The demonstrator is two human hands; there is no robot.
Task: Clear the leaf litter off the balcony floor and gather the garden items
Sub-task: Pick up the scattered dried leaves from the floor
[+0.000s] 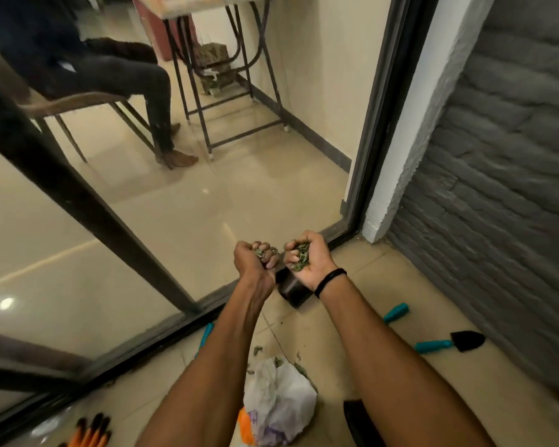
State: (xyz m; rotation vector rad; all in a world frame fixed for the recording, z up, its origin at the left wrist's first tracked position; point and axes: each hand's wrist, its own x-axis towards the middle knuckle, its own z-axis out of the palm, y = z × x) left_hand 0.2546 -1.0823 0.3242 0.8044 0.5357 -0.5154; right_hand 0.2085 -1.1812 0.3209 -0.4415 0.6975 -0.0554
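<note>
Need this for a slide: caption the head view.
Left hand and right hand each grip leaf litter above a dark pot; a teal-handled trowel lies on the balcony floor.

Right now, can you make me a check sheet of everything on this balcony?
Surface: tiled balcony floor, loose leaf bits near the plastic bag.
Job's things: leaves; dark pot; teal-handled trowel; second teal handle; third teal handle by the glass door; orange gloves.
Clutter: that crumpled plastic bag.
Hands: left hand and right hand each grip leaves.
Cables: nothing seen.
Surroundings: grey brick wall; seated person indoors.
</note>
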